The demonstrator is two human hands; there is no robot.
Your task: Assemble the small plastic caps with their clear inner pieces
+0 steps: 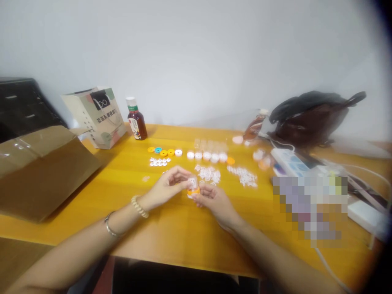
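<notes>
Here, inward from the near edge of the yellow-brown tabletop point(171, 241), the right hand point(216, 204) pinches the orange base of a small clear-topped container point(193, 190) between thumb and fingers, while the left hand point(174, 183) closes thumb and fingertips around its clear upper part. The container sits between the two hands, about midway between the tabletop's left and right edges; blur hides whether the top is fully seated. To handle it well, I would grip the base low with the right hand, line both parts up squarely, and apply even, light pressure with the left, since thin clear plastic could flex or slip if squeezed at one side. Resting the wrists toward the near edge should steady it. Just beyond the fingers lie a pile of white openwork pieces point(208, 174) and, nearer the right edge, a second white pile point(246, 179); elbows and sleeves are best held clear of both. Toward the left edge are white discs point(159, 162); farther back come yellow rings point(167, 153), white rings point(207, 157) and, closer to the far edge, clear cups point(211, 145).
</notes>
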